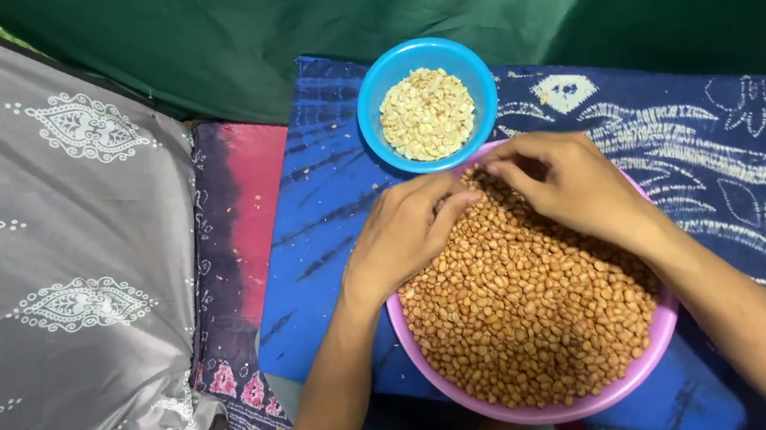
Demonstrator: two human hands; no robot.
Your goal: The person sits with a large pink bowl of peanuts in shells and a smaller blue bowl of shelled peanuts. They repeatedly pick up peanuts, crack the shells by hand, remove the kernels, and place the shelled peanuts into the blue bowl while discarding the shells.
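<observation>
Just under my wrists sits the wide pink bowl (655,336), heaped with brown-skinned peanuts (527,315), resting on a blue patterned cloth (694,151). My left hand (405,232) lies on the far part of the heap, fingers curled down and drawn together on the nuts. My right hand (568,181) meets it there, fingertips bunched and pinching at peanuts near the bowl's far rim; which nut they hold I cannot tell. Just beyond my fingertips, touching the pink rim, stands a smaller blue bowl (376,96) holding pale skinned peanuts (427,114). Off to my left spreads a grey printed fabric (38,243); beyond everything hangs green cloth (374,7).
</observation>
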